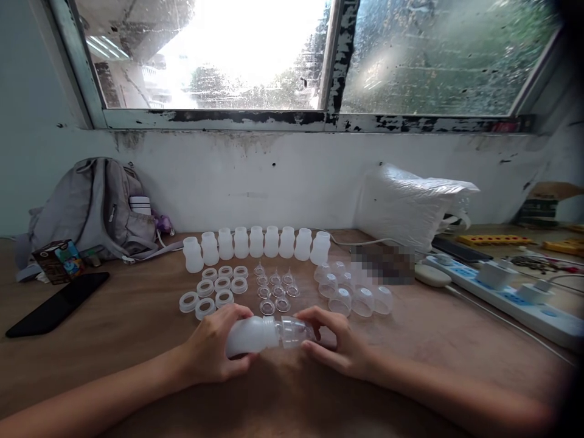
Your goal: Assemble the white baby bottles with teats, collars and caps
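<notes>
My left hand is wrapped round a frosted white baby bottle, which lies on its side with its neck to the right. A clear dome-shaped bottle cap is pinched between the thumb and fingers of my right hand, its open end facing the bottle's neck. Whether the cap touches the neck I cannot tell. Just beyond my hands lie several white collar rings, several clear silicone nipples and several translucent dome caps. A row of frosted bottles stands upright behind them.
A black phone, a small box and a grey backpack are on the left. To the right are a white power strip with cables, a pale rounded device and a silvery padded bag against the wall.
</notes>
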`<action>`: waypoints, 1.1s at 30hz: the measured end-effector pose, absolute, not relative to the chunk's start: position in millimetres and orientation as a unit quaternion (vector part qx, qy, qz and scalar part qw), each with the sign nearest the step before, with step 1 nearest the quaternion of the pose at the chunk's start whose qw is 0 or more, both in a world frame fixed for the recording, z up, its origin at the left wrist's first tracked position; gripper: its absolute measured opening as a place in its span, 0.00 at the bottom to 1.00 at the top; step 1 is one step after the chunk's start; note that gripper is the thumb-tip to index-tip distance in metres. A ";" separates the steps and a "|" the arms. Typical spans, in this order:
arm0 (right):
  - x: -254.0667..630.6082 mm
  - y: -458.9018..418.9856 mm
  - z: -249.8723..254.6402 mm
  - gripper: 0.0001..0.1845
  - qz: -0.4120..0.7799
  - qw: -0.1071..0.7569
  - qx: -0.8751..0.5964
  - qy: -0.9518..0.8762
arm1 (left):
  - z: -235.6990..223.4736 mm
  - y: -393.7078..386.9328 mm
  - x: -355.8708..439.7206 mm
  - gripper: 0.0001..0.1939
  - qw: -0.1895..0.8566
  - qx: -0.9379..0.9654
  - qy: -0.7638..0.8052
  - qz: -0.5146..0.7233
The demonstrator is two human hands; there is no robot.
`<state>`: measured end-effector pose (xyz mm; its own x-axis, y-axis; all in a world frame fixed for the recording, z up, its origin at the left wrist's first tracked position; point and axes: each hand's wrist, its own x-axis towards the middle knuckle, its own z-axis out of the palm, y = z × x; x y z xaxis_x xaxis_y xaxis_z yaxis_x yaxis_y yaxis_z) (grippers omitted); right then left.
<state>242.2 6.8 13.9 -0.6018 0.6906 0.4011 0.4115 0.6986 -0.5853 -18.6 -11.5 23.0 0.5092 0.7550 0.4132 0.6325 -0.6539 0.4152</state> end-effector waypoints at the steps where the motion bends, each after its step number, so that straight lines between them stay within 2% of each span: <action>1: 241.3 5.5 13.3 0.15 0.219 0.308 -0.316 -0.870 | 21.5 -11.8 -19.0 0.21 0.097 0.866 0.394 0.293; 13: 240.1 -0.2 6.7 0.16 0.192 0.301 -0.285 -0.890 | 2.3 -7.6 -23.7 0.26 0.010 0.891 0.288 0.352; 33: 240.1 -5.6 2.1 0.15 0.107 0.311 -0.233 -0.915 | 10.3 -18.8 -19.7 0.24 0.061 0.901 0.300 0.307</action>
<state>240.1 -5.6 2.1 -0.6978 0.4927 0.5200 0.3590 0.8687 -0.3414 -19.7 -18.8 10.3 0.6311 0.5784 0.5169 0.5035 -0.8124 0.2942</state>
